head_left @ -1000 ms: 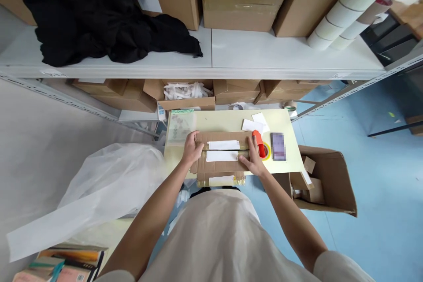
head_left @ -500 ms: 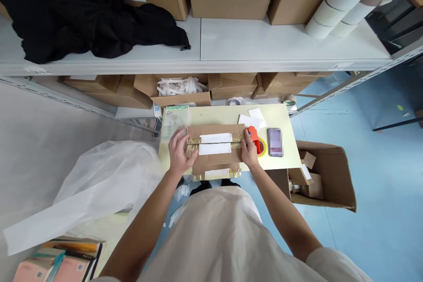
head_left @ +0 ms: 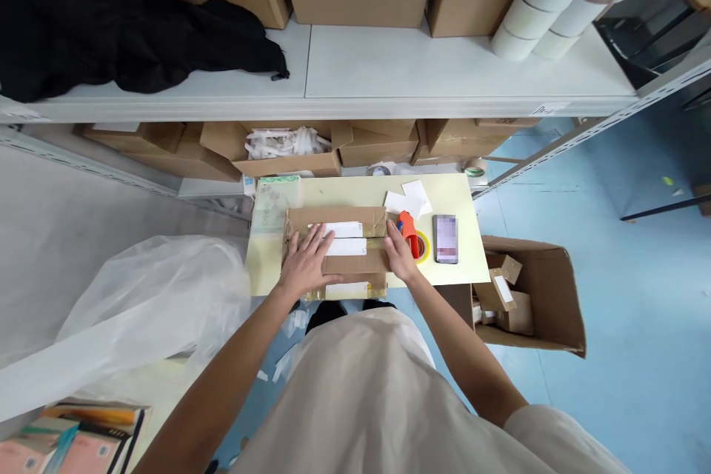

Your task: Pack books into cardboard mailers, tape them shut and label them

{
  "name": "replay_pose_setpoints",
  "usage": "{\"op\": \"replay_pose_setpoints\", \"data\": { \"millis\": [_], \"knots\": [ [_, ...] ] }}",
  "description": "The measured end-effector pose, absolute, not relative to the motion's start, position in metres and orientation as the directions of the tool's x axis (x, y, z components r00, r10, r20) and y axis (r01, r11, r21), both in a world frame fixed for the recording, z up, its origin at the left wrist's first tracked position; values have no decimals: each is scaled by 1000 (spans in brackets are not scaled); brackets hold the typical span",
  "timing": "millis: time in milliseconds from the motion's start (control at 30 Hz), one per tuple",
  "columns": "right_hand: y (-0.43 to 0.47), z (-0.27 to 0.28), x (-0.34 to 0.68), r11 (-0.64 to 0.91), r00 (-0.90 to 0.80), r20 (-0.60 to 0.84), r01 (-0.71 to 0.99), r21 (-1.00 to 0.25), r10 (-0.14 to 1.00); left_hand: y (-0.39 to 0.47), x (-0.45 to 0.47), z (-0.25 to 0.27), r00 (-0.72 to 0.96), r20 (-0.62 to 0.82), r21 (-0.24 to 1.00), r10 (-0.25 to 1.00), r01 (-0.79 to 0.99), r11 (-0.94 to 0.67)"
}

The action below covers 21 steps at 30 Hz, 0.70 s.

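Observation:
Three flat brown cardboard boxes with white labels lie in rows at the table's near edge, in the head view. My left hand (head_left: 305, 259) rests flat with spread fingers on the left part of the middle cardboard box (head_left: 373, 258), its fingertips reaching the label of the far cardboard box (head_left: 336, 214). At the right ends of these two, my right hand (head_left: 400, 252) grips the edge. The near cardboard box (head_left: 379, 286) is partly hidden by the others. Just right of that hand sit an orange tape dispenser (head_left: 407, 232) and a yellow tape roll (head_left: 424, 246).
White cards (head_left: 403, 204) and a phone (head_left: 446, 238) lie on the pale table (head_left: 472, 259). A large open carton (head_left: 555, 296) holding small boxes stands right. Plastic wrap (head_left: 167, 296) bulges at left. Beyond the table stands a shelf (head_left: 389, 67) with cartons, black cloth and rolls.
My left hand has gone from the boxes' left end to lying flat across their tops. The right hand stays at the right end. The whole view has shifted slightly.

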State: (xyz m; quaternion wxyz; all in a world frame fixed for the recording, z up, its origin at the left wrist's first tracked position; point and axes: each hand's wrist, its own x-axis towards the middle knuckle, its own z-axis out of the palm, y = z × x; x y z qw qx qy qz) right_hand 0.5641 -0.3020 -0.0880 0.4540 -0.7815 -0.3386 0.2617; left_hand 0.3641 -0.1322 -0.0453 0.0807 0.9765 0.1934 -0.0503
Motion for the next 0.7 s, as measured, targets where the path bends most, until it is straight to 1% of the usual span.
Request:
{"op": "replay_pose_setpoints", "data": {
  "millis": [67, 100, 167, 233, 267, 367, 433, 467, 500, 567, 633, 700],
  "knots": [
    [-318, -100, 572, -430, 716, -107, 286, -856, 689, -134, 364, -47, 918, -121, 130, 379, 393, -910],
    [-325, -107, 575, -501, 741, -126, 308, -809, 660, -135, 363, -48, 918, -117, 129, 379, 393, -911],
    [-335, -119, 580, -633, 732, -198, 382, -674, 652, -136, 362, -49, 917, -113, 128, 382, 394, -910],
    [-333, -127, 582, -707, 684, -301, 444, -550, 664, -137, 362, -49, 915, -116, 129, 387, 400, -908],
    [-329, -130, 582, -738, 673, -351, 455, -499, 652, -137, 362, -49, 913, -120, 129, 390, 403, -906],
    [-309, -130, 580, -837, 696, -467, 419, -353, 545, -138, 362, -49, 910, -129, 132, 395, 410, -902],
    [-302, -125, 580, -871, 718, -494, 391, -296, 490, -139, 361, -49, 910, -127, 136, 395, 410, -902],
    [-302, -121, 581, -880, 737, -482, 369, -299, 473, -140, 359, -49, 911, -122, 139, 394, 408, -902],
    [-304, -116, 583, -883, 763, -456, 329, -334, 457, -140, 358, -49, 912, -116, 143, 392, 406, -902],
    [-312, -101, 590, -861, 819, -392, 221, -459, 420, -141, 355, -49, 914, -103, 154, 391, 403, -902],
    [-321, -81, 602, -776, 860, -328, 116, -619, 390, -140, 353, -49, 917, -89, 169, 389, 398, -901],
    [-324, -56, 613, -609, 896, -214, 75, -790, 389, -139, 350, -49, 922, -74, 190, 380, 388, -902]
  ]
}}
